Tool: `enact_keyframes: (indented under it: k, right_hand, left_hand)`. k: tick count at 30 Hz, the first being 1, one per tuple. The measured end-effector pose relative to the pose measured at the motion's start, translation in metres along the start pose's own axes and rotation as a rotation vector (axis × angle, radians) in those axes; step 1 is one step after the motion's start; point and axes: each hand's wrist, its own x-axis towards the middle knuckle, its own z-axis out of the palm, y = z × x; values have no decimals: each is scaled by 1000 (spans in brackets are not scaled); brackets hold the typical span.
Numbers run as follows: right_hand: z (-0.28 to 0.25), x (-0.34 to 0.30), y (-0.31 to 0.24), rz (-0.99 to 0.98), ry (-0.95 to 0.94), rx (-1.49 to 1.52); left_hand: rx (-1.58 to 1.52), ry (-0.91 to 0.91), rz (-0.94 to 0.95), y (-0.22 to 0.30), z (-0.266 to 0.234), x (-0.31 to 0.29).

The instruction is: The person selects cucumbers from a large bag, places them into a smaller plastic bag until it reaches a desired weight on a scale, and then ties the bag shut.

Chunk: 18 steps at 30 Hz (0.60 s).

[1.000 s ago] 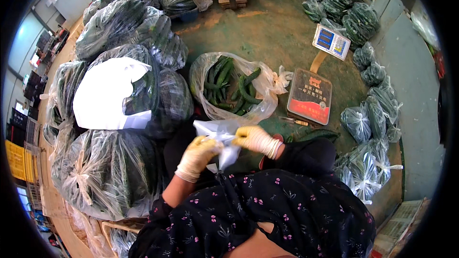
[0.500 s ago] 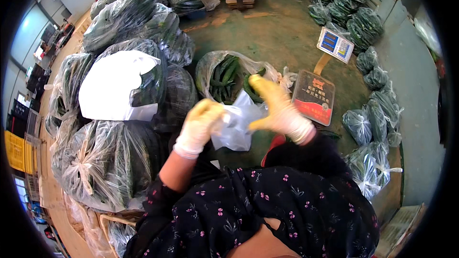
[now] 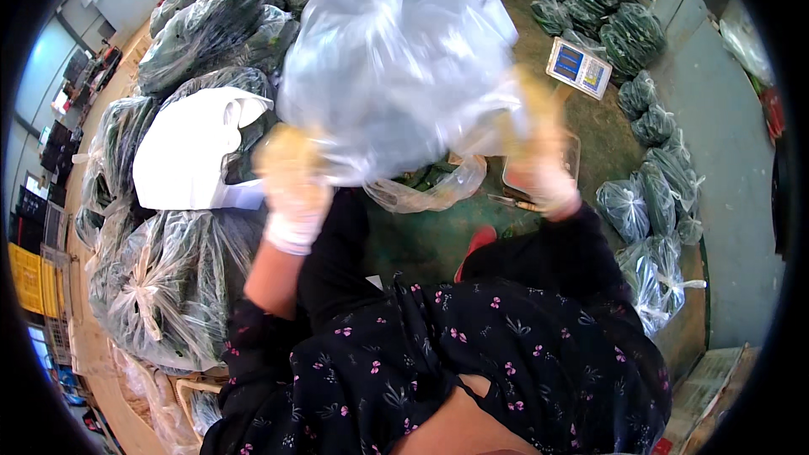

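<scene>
A large, clear plastic bag (image 3: 396, 59) billows out in front of me, spread between both hands. My left hand (image 3: 291, 181), in a yellow and white glove, is closed on its near left edge. My right hand (image 3: 539, 147), gloved alike, grips its right edge. Both hands are smeared by motion, so single fingers do not show. Below the raised bag, an open bag of cucumbers (image 3: 438, 190) stands on the floor, mostly hidden. The scale's platform (image 3: 575, 160) lies behind my right hand, and a thin tool with an orange-brown handle (image 3: 524, 205) is beside it.
Filled bags of cucumbers (image 3: 181, 286) are heaped on my left, with a white sheet (image 3: 181, 147) over some. The scale's display (image 3: 580, 67) rises at the right. Smaller tied bags (image 3: 624, 206) line the right wall (image 3: 733, 160). A red shoe (image 3: 479, 246) shows below.
The crumpled plastic bag has been lifted forward and has spread wide, covering most of the cucumbers. My hands have moved farther apart, the left one outward and the right one outward and slightly up.
</scene>
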Motion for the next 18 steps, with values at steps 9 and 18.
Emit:
enact_keyframes:
  k: [9, 18]
  right_hand:
    - [49, -153, 59, 375, -1463, 168]
    - [121, -208, 54, 266, -1981, 44]
  left_hand:
    - [-922, -623, -553, 53, 27, -115]
    - [-1819, -703, -1223, -4, 62, -108]
